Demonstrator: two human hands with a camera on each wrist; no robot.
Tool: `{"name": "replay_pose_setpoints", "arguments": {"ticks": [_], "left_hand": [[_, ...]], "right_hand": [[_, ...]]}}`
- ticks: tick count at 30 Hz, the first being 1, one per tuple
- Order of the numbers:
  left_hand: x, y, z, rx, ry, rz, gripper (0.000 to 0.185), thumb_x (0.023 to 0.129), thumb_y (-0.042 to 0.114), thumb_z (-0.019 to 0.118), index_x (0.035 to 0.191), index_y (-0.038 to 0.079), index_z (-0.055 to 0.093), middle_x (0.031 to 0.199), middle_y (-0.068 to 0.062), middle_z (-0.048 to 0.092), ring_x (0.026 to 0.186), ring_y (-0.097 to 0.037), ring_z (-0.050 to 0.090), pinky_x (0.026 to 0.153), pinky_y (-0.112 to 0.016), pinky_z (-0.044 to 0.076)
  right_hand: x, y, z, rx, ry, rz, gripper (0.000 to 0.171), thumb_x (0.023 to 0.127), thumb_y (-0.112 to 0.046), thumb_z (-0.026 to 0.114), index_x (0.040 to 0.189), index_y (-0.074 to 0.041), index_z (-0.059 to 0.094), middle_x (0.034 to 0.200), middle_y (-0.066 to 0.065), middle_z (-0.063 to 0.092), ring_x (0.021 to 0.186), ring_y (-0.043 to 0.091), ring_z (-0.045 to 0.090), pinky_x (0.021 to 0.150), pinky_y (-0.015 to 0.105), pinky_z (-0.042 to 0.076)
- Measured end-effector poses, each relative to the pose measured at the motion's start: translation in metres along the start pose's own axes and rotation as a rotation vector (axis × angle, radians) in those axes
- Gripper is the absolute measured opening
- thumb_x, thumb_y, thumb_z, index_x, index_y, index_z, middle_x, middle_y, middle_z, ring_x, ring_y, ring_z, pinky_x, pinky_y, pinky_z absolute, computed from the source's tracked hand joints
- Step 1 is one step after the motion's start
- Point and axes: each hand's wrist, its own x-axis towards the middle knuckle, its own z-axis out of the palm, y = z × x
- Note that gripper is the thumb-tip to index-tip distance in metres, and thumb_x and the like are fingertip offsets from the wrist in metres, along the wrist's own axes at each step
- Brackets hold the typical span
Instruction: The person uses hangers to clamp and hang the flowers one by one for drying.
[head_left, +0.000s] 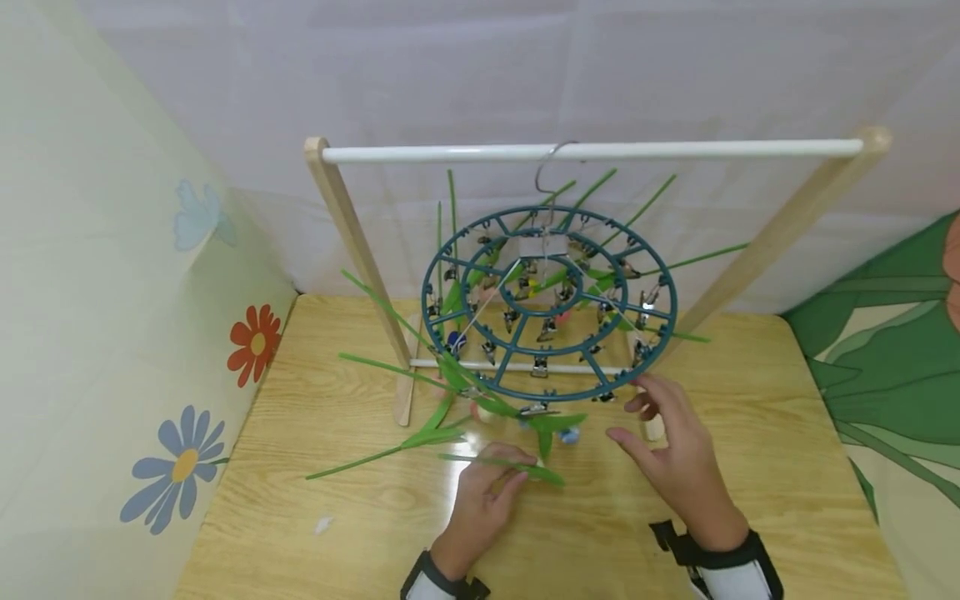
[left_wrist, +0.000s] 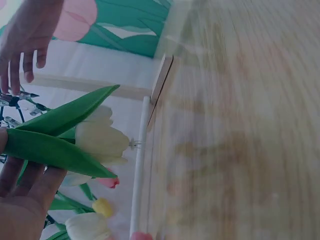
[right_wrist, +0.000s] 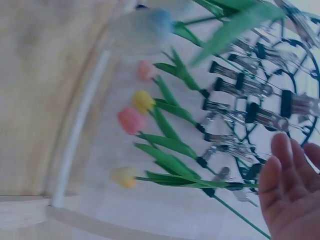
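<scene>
My left hand (head_left: 483, 500) pinches the stem of an artificial white tulip (left_wrist: 100, 140), its green leaves spreading past the fingers, low in front of the hanger. A dark teal round clip hanger (head_left: 551, 397) with metal clips hangs above. My right hand (head_left: 678, 458) is at the hanger's right front edge, thumb apart from the bent fingers, nothing between them; the fingertips come right to the rim. Tulips hang bloom-down from the clips, among them a yellow tulip (right_wrist: 144, 101), a pink tulip (right_wrist: 131, 121) and a pale yellow tulip (right_wrist: 124, 177).
The hanger's hook (head_left: 542, 171) sits on the white bar (head_left: 420, 155) of a wooden stand (head_left: 348, 225). Green stems stick out around the ring. A small white scrap (head_left: 323, 525) lies on the wood-grain table (head_left: 600, 542). Flower-printed walls stand left and right.
</scene>
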Motion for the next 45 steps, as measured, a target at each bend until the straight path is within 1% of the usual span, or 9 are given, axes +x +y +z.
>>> {"name": "replay_pose_setpoints", "arguments": {"ticks": [7,13,16,21,25,30,35,40,45], "left_hand": [[0.004,0.002,-0.006,0.089,-0.038,0.095,0.026,0.085,-0.006,0.068,0.11,0.002,0.069,0.107,-0.01,0.074,0.099,-0.023,0.071,0.095,-0.028,0.059],[0.003,0.005,-0.007,0.114,-0.058,0.075,0.022,0.085,-0.004,0.069,0.106,0.004,0.069,0.108,-0.007,0.074,0.098,-0.021,0.071,0.092,-0.023,0.059],[0.003,0.006,-0.006,0.106,-0.062,0.061,0.023,0.086,-0.005,0.069,0.107,0.003,0.069,0.108,-0.008,0.074,0.096,-0.02,0.071,0.089,-0.021,0.059],[0.005,0.006,-0.005,0.129,-0.039,0.049,0.024,0.086,-0.005,0.069,0.11,0.001,0.069,0.107,-0.012,0.074,0.092,-0.019,0.071,0.085,-0.018,0.059],[0.007,0.004,-0.006,0.15,-0.022,0.043,0.021,0.087,-0.005,0.071,0.106,0.001,0.069,0.108,-0.013,0.075,0.091,-0.019,0.072,0.086,-0.018,0.06],[0.013,0.002,-0.003,0.142,-0.01,0.051,0.022,0.087,-0.004,0.073,0.108,0.0,0.07,0.109,-0.013,0.074,0.091,-0.02,0.072,0.086,-0.018,0.06],[0.019,0.003,0.001,0.134,0.004,0.061,0.027,0.089,-0.002,0.073,0.116,-0.003,0.07,0.107,-0.013,0.073,0.09,-0.02,0.073,0.086,-0.018,0.06],[0.025,0.007,0.003,0.176,0.027,0.034,0.019,0.093,0.003,0.071,0.111,0.0,0.07,0.104,-0.01,0.073,0.087,-0.018,0.072,0.084,-0.017,0.06],[0.028,0.008,0.004,0.215,0.059,0.008,0.01,0.093,0.004,0.072,0.102,0.003,0.069,0.098,-0.008,0.072,0.085,-0.018,0.071,0.082,-0.017,0.06]], "right_hand": [[0.028,-0.003,-0.003,0.07,-0.091,-0.072,0.066,0.102,-0.05,0.056,0.139,0.004,0.058,0.127,0.019,0.068,0.092,0.01,0.061,0.079,0.01,0.05],[0.037,-0.009,-0.004,0.046,-0.155,-0.091,0.043,0.101,-0.038,0.063,0.122,0.0,0.067,0.104,0.005,0.07,0.085,0.008,0.064,0.076,0.009,0.054],[0.036,-0.013,-0.004,0.078,-0.186,-0.059,0.025,0.092,-0.013,0.078,0.112,-0.004,0.067,0.103,0.003,0.07,0.086,0.009,0.068,0.078,0.009,0.056],[0.03,-0.021,0.001,0.152,-0.214,0.006,0.046,0.072,0.016,0.084,0.111,-0.003,0.067,0.105,0.006,0.072,0.091,0.01,0.073,0.08,0.012,0.059],[0.028,-0.025,0.006,0.146,-0.185,-0.023,0.025,0.086,-0.013,0.084,0.105,-0.004,0.071,0.098,0.006,0.076,0.085,0.012,0.074,0.077,0.013,0.06],[0.027,-0.029,0.014,0.116,-0.127,-0.086,0.047,0.096,-0.051,0.061,0.1,-0.006,0.074,0.091,0.002,0.077,0.078,0.016,0.073,0.078,0.013,0.058],[0.025,-0.033,0.022,0.162,-0.158,-0.06,0.042,0.094,-0.047,0.068,0.102,-0.007,0.076,0.093,0.002,0.078,0.08,0.014,0.072,0.079,0.013,0.057],[0.024,-0.037,0.029,0.204,-0.156,-0.067,0.026,0.081,-0.018,0.086,0.102,-0.006,0.077,0.093,0.004,0.078,0.079,0.015,0.073,0.078,0.014,0.058],[0.023,-0.036,0.035,0.219,-0.104,-0.111,0.024,0.085,-0.023,0.084,0.098,-0.004,0.077,0.089,0.006,0.078,0.074,0.017,0.073,0.073,0.016,0.059]]}}
